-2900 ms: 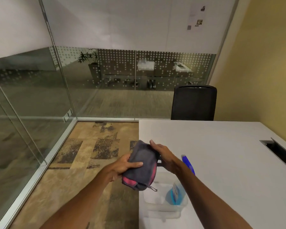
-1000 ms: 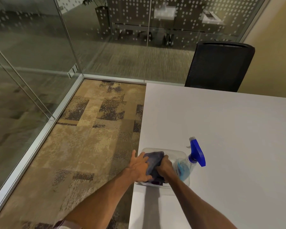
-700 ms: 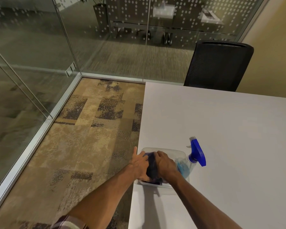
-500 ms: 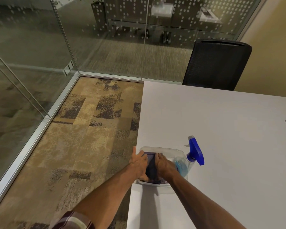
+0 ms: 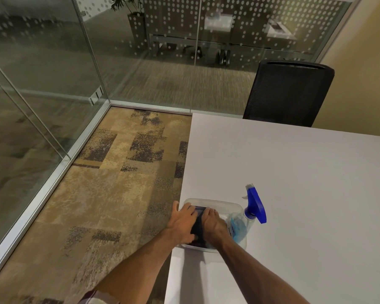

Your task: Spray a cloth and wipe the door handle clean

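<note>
Reaching forward from the head view, both forearms are stretching over the worktop (image 5: 294, 172) edge. The left hand (image 5: 181, 224) and right hand (image 5: 214, 224) are pressing one dark cloth (image 5: 198, 223) between them inside one clear tub (image 5: 228, 204); each grip is curling on it, mostly hiding it. One spray bottle (image 5: 253, 207) is leaning just right of the right hand.

An office meeting room: glass partition walls (image 5: 59, 62) with frosted dot bands meet at the far left corner, patterned carpet tiles (image 5: 110, 183) cover the floor, and a black mesh office chair (image 5: 287, 93) stands at the white table's (image 5: 294, 172) far edge.
</note>
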